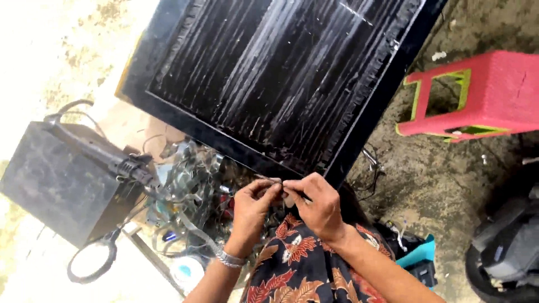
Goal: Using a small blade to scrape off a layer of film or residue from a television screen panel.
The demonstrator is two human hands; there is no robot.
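Head view: left hand (251,203) and right hand (318,203) pinch together on thin strip (269,180) just below black panel (281,84); strip looks light, flimsy; grip ends.

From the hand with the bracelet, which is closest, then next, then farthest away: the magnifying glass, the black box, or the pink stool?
Measured from the left hand, the one with the bracelet, in the head view:
1. Magnifying glass, low on the left, just past the tangle of wires.
2. Black box, farther left, behind the magnifying glass.
3. Pink stool, up on the far right, across the black panel's corner.
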